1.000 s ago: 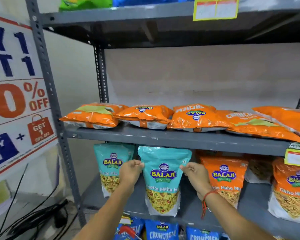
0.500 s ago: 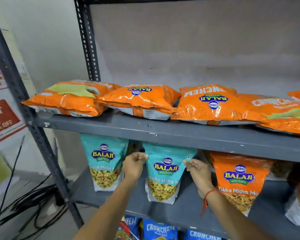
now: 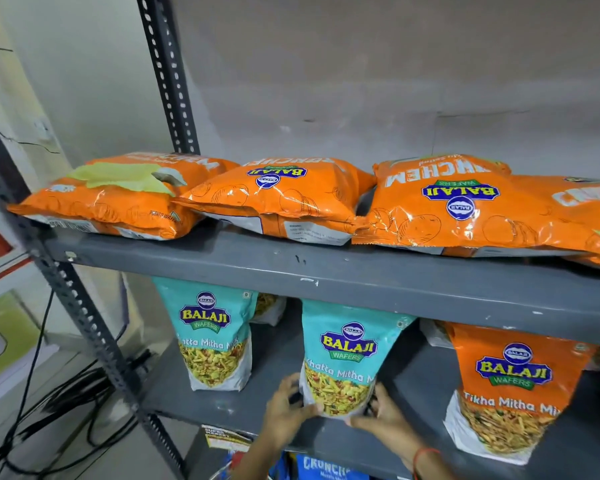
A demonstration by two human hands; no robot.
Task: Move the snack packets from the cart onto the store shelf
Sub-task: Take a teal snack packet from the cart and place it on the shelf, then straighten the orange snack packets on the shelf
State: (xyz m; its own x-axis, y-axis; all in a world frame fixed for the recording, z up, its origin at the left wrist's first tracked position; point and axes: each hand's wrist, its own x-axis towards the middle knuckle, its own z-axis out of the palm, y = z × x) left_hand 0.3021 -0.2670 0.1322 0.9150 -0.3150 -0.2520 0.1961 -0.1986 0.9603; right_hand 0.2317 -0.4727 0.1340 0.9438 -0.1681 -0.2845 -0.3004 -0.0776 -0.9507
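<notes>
A teal Balaji Khatta Mitha packet (image 3: 347, 351) stands upright on the lower grey shelf (image 3: 413, 379). My left hand (image 3: 284, 410) grips its bottom left corner and my right hand (image 3: 385, 415) its bottom right corner. A second teal packet (image 3: 208, 337) stands to its left, apart from it. An orange Tikha Mitha packet (image 3: 510, 386) stands to the right. The cart is out of view.
Several orange Crunchem bags (image 3: 281, 199) lie flat on the upper shelf (image 3: 326, 268). A grey perforated post (image 3: 84, 327) rises at the left, with black cables (image 3: 49, 410) on the floor beside it. Blue packets (image 3: 323, 467) show on the shelf below.
The view has moved closer and lower. Both hands slid from the packet's upper sides down to its bottom corners, and the packet now stands further back on the lower shelf.
</notes>
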